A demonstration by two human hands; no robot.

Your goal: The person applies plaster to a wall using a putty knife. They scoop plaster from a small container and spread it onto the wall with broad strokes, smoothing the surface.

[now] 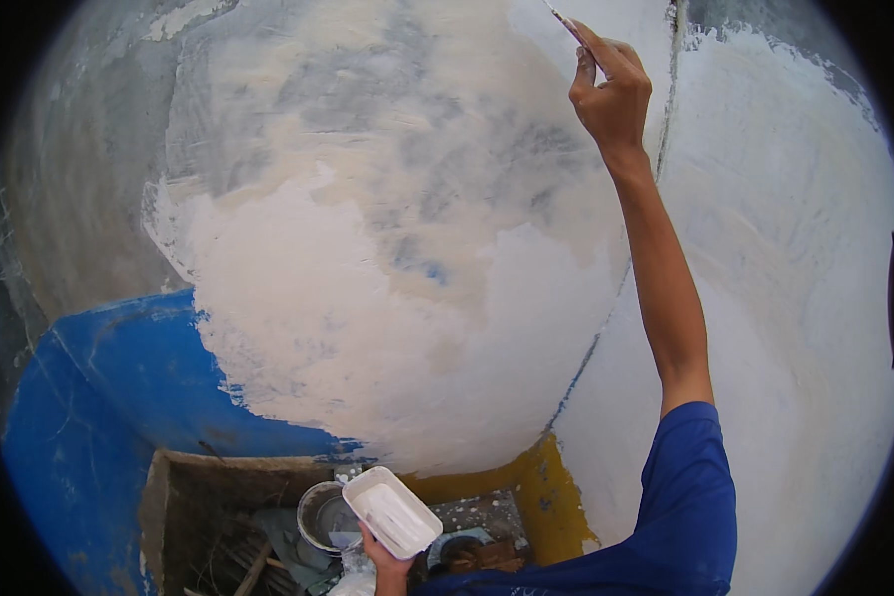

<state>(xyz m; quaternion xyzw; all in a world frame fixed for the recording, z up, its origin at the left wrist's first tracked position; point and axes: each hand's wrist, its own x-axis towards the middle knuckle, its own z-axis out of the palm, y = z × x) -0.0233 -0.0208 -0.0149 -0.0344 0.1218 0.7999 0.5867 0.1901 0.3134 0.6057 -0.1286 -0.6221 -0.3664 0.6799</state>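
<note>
My right hand (611, 94) is raised to the upper wall near the vertical corner seam, gripping a thin, white-smeared tool (564, 22); whether it is a scraper seen edge-on or a brush I cannot tell. Around it the wall (387, 278) carries patchy white and cream coating over grey, with blue paint (89, 397) at lower left. My left hand (387, 556), low in the view, is wrapped on a white rectangular plastic tray (392, 502) with white material inside.
Below, a concrete trough (156, 502) contains sticks (253, 571) and rags. A round bucket (313, 512) stands behind the tray. Yellow paint (551, 482) shows at the corner's foot. The coated side wall (785, 248) rises close at my right.
</note>
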